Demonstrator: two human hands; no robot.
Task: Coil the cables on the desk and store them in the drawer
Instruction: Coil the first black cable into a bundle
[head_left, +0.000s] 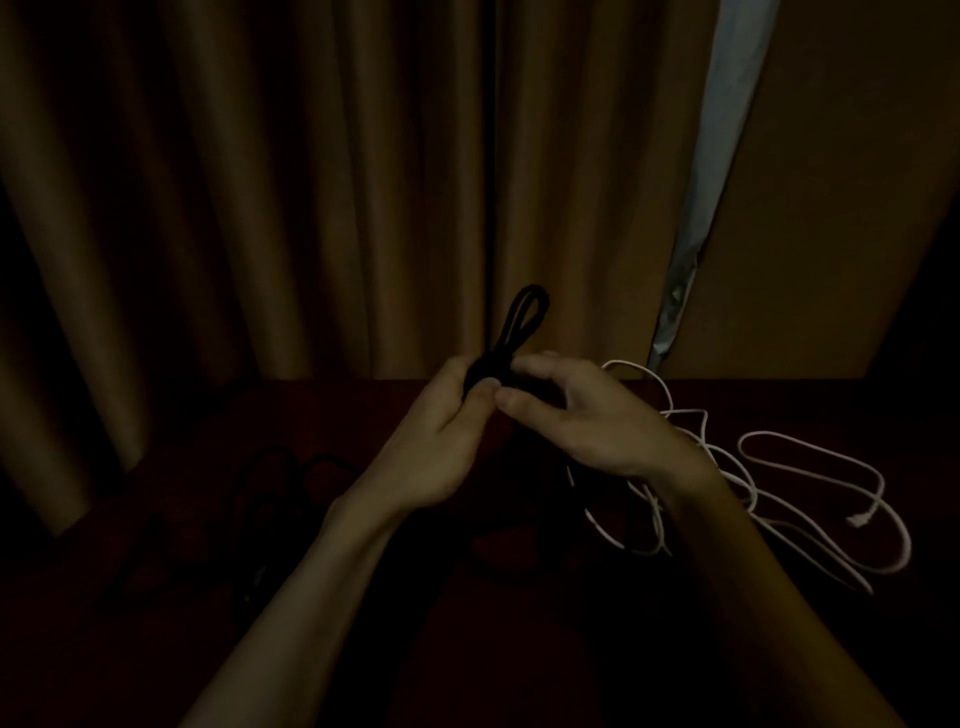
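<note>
Left hand (441, 431) fingers pinch black cable (525, 317), loop out at 12 o'clock; right hand (587, 418) fingers curved alongside, grip unclear.

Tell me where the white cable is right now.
In the head view, the white cable lies in loose loops on the desk at the right, partly hidden behind the right hand and its wrist.

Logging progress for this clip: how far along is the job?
Nothing looks stored; no drawer in view. In hand: the left hand grips a folded black cable, right hand beside it. Remaining: a white cable and a dark cable lie loose on the desk.
</note>
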